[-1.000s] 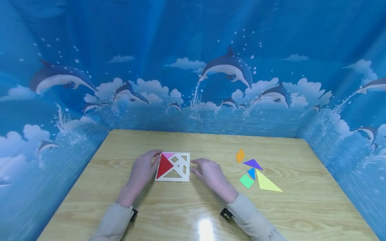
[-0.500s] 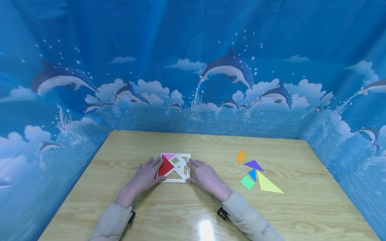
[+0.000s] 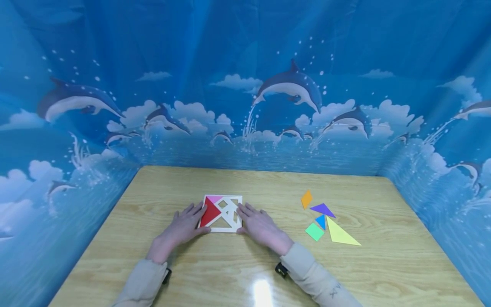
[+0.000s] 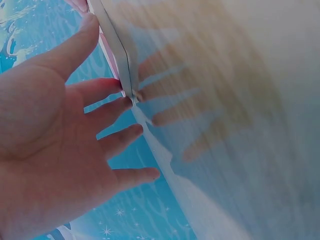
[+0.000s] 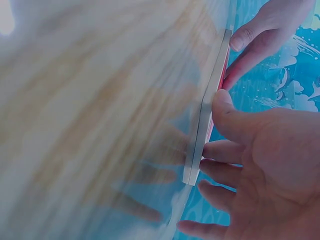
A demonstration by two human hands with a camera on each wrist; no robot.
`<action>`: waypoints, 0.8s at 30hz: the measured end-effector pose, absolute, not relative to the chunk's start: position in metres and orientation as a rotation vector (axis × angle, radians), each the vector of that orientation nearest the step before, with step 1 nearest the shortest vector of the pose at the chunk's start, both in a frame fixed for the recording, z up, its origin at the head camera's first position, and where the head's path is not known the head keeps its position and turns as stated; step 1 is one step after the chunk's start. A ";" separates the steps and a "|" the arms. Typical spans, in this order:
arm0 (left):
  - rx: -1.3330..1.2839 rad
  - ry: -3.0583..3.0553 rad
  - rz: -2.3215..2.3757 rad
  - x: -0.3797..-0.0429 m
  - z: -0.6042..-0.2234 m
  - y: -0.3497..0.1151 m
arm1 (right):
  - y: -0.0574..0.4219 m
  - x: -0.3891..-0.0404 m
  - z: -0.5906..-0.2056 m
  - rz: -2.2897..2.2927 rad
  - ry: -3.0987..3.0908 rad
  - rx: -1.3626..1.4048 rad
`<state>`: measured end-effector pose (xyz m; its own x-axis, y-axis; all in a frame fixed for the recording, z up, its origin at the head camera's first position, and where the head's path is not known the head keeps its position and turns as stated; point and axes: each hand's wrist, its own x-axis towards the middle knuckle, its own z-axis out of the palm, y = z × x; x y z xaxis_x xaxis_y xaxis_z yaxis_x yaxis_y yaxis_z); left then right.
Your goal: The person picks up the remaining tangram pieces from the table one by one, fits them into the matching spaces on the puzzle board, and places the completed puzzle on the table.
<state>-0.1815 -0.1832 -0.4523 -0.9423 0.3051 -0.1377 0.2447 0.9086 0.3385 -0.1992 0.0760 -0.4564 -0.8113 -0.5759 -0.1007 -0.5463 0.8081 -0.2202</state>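
A square white tangram tray (image 3: 223, 230) lies flat on the table, with a large red triangle (image 3: 211, 212) and a pink triangle (image 3: 215, 198) set in its left and upper-left recesses. Its other visible recesses show bare wood. My left hand (image 3: 183, 224) rests at the tray's left side, fingers spread, fingertips over the red triangle's edge and thumb at the lower rim. On the opposite side, my right hand (image 3: 261, 224) touches the right rim with extended fingers. Both wrist views show the tray's edge (image 4: 114, 47) low on the glossy tabletop, with fingertips against it.
Loose tangram pieces lie to the right: an orange parallelogram (image 3: 307, 199), a purple triangle (image 3: 324, 209), a blue triangle (image 3: 321, 221), a green square (image 3: 315, 232) and a large yellow triangle (image 3: 339, 233). A dolphin-print curtain (image 3: 245, 145) hangs around the wooden table (image 3: 238, 264).
The left hand has slid down from the tray's upper-left corner and spread its fingers. My right hand, earlier just off the right edge, now touches the rim. The tray has barely moved.
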 end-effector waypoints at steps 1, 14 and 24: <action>0.420 2.883 0.476 -0.181 -0.452 -0.183 | 0.076 -0.199 -0.456 -0.274 2.827 -0.883; 0.403 2.868 0.476 -0.179 -0.450 -0.181 | 0.077 -0.198 -0.455 -0.281 2.805 -0.903; 0.416 2.865 0.488 -0.176 -0.451 -0.176 | 0.083 -0.195 -0.454 -0.272 2.799 -0.899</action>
